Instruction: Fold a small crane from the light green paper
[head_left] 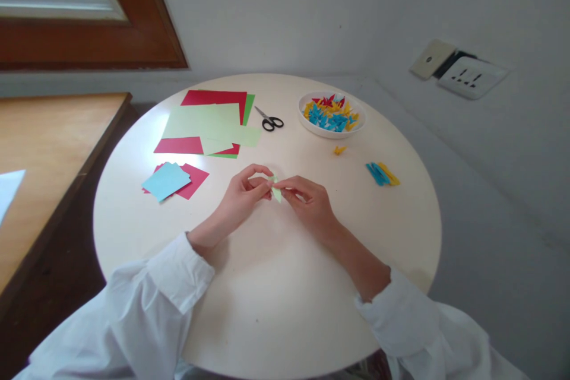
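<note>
Between my two hands, over the middle of the table, is a small folded piece of pale green paper [276, 193]. My left hand [246, 191] pinches it from the left, fingers curled. From the right, the thumb and fingertips of my right hand [310, 199] press on the same paper. The fingertips cover much of it, so its exact folded shape is hard to make out. A small yellow folded paper figure [339, 150] lies on the table beyond my right hand, in front of a white dish [312, 128] of red, yellow and blue folded paper figures.
On the round white table [276, 309], scissors [269, 121] lie beside red and green paper sheets [200, 122]. Blue and red paper squares [168, 180] lie at the left. Folded blue and yellow strips [383, 174] lie at the right. A wooden table [57, 148] stands further left.
</note>
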Tool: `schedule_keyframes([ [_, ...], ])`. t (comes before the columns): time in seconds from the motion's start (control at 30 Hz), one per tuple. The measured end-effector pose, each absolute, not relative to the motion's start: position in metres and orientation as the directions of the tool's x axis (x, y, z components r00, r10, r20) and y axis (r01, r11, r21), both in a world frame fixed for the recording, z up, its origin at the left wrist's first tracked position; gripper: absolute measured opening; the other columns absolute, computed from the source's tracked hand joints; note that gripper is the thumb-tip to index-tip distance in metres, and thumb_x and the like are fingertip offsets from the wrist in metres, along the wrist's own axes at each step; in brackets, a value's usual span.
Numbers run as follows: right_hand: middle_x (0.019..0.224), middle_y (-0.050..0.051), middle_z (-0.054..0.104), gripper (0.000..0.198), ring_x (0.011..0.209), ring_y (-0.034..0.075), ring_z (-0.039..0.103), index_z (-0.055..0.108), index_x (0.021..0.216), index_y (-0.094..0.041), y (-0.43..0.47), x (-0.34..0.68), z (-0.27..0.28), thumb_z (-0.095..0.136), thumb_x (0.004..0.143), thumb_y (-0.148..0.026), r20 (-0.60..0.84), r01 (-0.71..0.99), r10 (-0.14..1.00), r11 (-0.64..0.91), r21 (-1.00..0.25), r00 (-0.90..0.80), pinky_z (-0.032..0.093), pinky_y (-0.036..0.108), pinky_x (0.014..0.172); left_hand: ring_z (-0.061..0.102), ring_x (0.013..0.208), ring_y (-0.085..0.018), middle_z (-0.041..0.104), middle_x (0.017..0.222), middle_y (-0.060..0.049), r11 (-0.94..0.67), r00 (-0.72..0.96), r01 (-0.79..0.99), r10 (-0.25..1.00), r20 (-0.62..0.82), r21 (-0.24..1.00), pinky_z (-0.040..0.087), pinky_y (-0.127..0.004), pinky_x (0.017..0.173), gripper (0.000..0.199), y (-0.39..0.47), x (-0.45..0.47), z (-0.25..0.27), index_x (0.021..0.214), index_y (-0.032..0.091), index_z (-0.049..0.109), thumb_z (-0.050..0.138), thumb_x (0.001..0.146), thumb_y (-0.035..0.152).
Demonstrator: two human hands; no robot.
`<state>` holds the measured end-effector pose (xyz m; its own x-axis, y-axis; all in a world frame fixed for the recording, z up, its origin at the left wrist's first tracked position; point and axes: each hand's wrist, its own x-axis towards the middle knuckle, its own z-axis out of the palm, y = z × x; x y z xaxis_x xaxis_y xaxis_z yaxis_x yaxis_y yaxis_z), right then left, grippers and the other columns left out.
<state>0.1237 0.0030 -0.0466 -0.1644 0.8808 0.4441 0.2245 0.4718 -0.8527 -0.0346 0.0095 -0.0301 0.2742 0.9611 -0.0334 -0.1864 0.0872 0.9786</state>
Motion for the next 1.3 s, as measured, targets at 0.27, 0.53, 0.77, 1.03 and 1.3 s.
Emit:
schedule_keyframes([
  [0.27, 0.076, 0.001, 0.07, 0.01, 0.069, 0.014, 0.061, 0.07, 0.078, -0.022, 0.0025, 0.1232, -0.0438, 0.06, 0.076, -0.024, 0.374, 0.182, 0.925, 0.38, -0.907, -0.069, 0.048, 0.026, 0.061, 0.06, 0.068, -0.013, 0.064, 0.068, 0.0, 0.003, 0.236, -0.133, 0.971, 0.029, 0.991, 0.046, -0.025, 0.067, 0.013, 0.0079, -0.0337, -0.0264, 0.079, 0.018, 0.065, 0.069, 0.068, 0.022],
  [0.53, 0.083, 0.002, 0.071, 0.012, 0.079, 0.016, 0.064, 0.071, 0.081, -0.024, 0.004, 0.1235, -0.0477, 0.06, 0.076, -0.022, 0.398, 0.188, 0.916, 0.398, -0.898, -0.036, 0.051, 0.029, 0.069, 0.062, 0.071, -0.015, 0.068, 0.076, -0.003, -0.183, 0.163, 0.058, 0.972, 0.172, 0.981, 0.048, -0.025, 0.065, 0.01, 0.0042, -0.0309, -0.025, 0.079, 0.019, 0.067, 0.068, 0.069, 0.019],
  [0.77, 0.09, 0.002, 0.072, 0.012, 0.085, 0.017, 0.066, 0.072, 0.078, -0.024, 0.004, 0.1209, -0.0472, 0.062, 0.073, -0.021, 0.344, 0.07, 0.938, 0.345, -0.936, -0.037, 0.053, 0.029, 0.074, 0.062, 0.067, -0.014, 0.068, 0.072, -0.001, -0.165, 0.115, 0.059, 0.981, 0.158, 0.985, 0.047, -0.025, 0.063, 0.009, 0.0036, -0.0299, -0.0235, 0.074, 0.019, 0.067, 0.068, 0.066, 0.015],
  [1.03, 0.083, 0.003, 0.073, 0.008, 0.078, 0.017, 0.067, 0.072, 0.076, -0.021, 0.0026, 0.1163, -0.0441, 0.069, 0.07, -0.025, 0.264, 0.029, 0.964, 0.264, -0.964, -0.003, 0.054, 0.031, 0.075, 0.057, 0.059, -0.013, 0.067, 0.065, -0.002, -0.153, 0.055, 0.081, 0.987, 0.148, 0.985, 0.043, -0.024, 0.055, 0.013, 0.0045, -0.0293, -0.0265, 0.069, 0.017, 0.068, 0.074, 0.066, 0.029],
  [1.3, 0.07, 0.001, 0.071, 0.008, 0.066, 0.014, 0.065, 0.07, 0.071, -0.019, 0.005, 0.1171, -0.0416, 0.067, 0.069, -0.026, 0.239, 0.045, 0.971, 0.238, -0.97, 0.013, 0.053, 0.027, 0.065, 0.056, 0.057, -0.012, 0.066, 0.063, -0.002, -0.128, 0.053, 0.093, 0.991, 0.123, 0.987, 0.042, -0.022, 0.052, 0.018, 0.0052, -0.0276, -0.0291, 0.065, 0.015, 0.066, 0.073, 0.066, 0.031],
])
